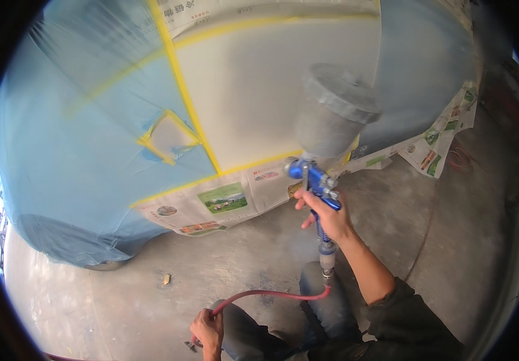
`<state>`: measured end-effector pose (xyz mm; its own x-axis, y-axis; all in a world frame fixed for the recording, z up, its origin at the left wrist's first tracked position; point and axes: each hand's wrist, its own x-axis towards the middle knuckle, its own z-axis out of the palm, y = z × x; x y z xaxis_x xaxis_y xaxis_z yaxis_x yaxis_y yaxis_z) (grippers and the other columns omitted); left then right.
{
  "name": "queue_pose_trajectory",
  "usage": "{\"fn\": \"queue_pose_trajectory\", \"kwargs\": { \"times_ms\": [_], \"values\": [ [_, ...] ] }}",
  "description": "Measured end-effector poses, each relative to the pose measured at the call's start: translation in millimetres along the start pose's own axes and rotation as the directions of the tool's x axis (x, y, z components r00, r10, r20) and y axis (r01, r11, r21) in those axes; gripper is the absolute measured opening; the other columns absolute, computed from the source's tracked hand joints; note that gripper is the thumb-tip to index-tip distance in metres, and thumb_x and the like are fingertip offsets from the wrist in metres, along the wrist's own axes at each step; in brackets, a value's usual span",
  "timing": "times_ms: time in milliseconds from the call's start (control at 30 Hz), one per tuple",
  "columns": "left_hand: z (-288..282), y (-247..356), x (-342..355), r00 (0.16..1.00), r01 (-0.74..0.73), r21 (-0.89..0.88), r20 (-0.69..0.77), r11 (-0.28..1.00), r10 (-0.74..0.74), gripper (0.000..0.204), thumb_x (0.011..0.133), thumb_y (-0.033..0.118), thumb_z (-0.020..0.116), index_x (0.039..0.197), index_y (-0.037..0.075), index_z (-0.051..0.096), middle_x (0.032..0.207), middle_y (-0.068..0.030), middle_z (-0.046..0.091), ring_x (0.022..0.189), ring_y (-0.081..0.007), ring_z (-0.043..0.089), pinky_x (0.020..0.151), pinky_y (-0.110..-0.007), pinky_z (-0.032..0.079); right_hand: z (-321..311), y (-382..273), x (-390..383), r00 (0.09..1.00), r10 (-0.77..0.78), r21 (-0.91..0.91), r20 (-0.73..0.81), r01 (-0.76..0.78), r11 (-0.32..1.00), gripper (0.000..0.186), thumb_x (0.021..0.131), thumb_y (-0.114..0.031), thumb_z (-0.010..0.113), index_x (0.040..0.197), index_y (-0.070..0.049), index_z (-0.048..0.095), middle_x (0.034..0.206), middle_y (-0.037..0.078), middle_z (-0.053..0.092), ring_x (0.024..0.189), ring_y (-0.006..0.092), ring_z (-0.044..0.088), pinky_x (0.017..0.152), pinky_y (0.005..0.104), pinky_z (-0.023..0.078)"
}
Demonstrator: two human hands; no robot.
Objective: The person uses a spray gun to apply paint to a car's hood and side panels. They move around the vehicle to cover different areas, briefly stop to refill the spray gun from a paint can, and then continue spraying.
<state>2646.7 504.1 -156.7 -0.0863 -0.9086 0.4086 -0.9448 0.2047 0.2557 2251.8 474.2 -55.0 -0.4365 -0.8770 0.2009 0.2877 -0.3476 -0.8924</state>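
Observation:
My right hand (325, 218) grips the blue handle of a spray gun (315, 178). A grey paint cup (334, 112) sits on top of the gun. Its nozzle points left at a pale bare car panel (259, 90), which is framed by yellow masking tape (181, 84). A red air hose (271, 295) runs from the gun's base down to my left hand (207, 331). That hand holds the hose low, beside my knee in dark jeans (325, 307).
Blue plastic film (73, 150) covers the rest of the car. Newspaper sheets (223, 201) are taped along the panel's lower edge and to the right (440, 144). The floor is grey concrete (163, 301), with a small scrap (167, 279) lying on it.

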Motion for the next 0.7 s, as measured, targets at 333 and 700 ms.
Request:
{"fn": "queue_pose_trajectory", "kwargs": {
  "times_ms": [333,700],
  "values": [
    [-6.6,28.1,-6.1,0.998,0.043,-0.052,-0.037,0.998,-0.045,0.022,0.068,0.021,0.074,0.066,0.005,0.060,0.061,-0.0112,0.059,0.055,-0.0310,0.058,0.052,-0.038,0.044,-6.9,3.8,18.3,1.000,0.022,-0.014,-0.022,-0.022,1.000,0.017,0.090,-0.017,0.059,0.079,-0.004,0.057,0.066,0.002,0.052,0.051,0.0064,0.045,0.040,0.0200,0.036],
    [10.0,93.6,2.2,0.968,-0.190,-0.199,0.125,0.961,0.217,0.016,0.072,0.016,0.073,0.080,0.006,0.064,0.067,-0.0101,0.061,0.060,-0.0296,0.061,0.057,-0.038,0.047,-117.1,-12.3,35.0,0.969,-0.063,-0.126,-0.240,0.033,0.991,0.012,0.089,-0.016,0.059,0.087,-0.007,0.052,0.063,-0.001,0.047,0.051,0.0037,0.041,0.038,0.0203,0.031]
  ]
}}
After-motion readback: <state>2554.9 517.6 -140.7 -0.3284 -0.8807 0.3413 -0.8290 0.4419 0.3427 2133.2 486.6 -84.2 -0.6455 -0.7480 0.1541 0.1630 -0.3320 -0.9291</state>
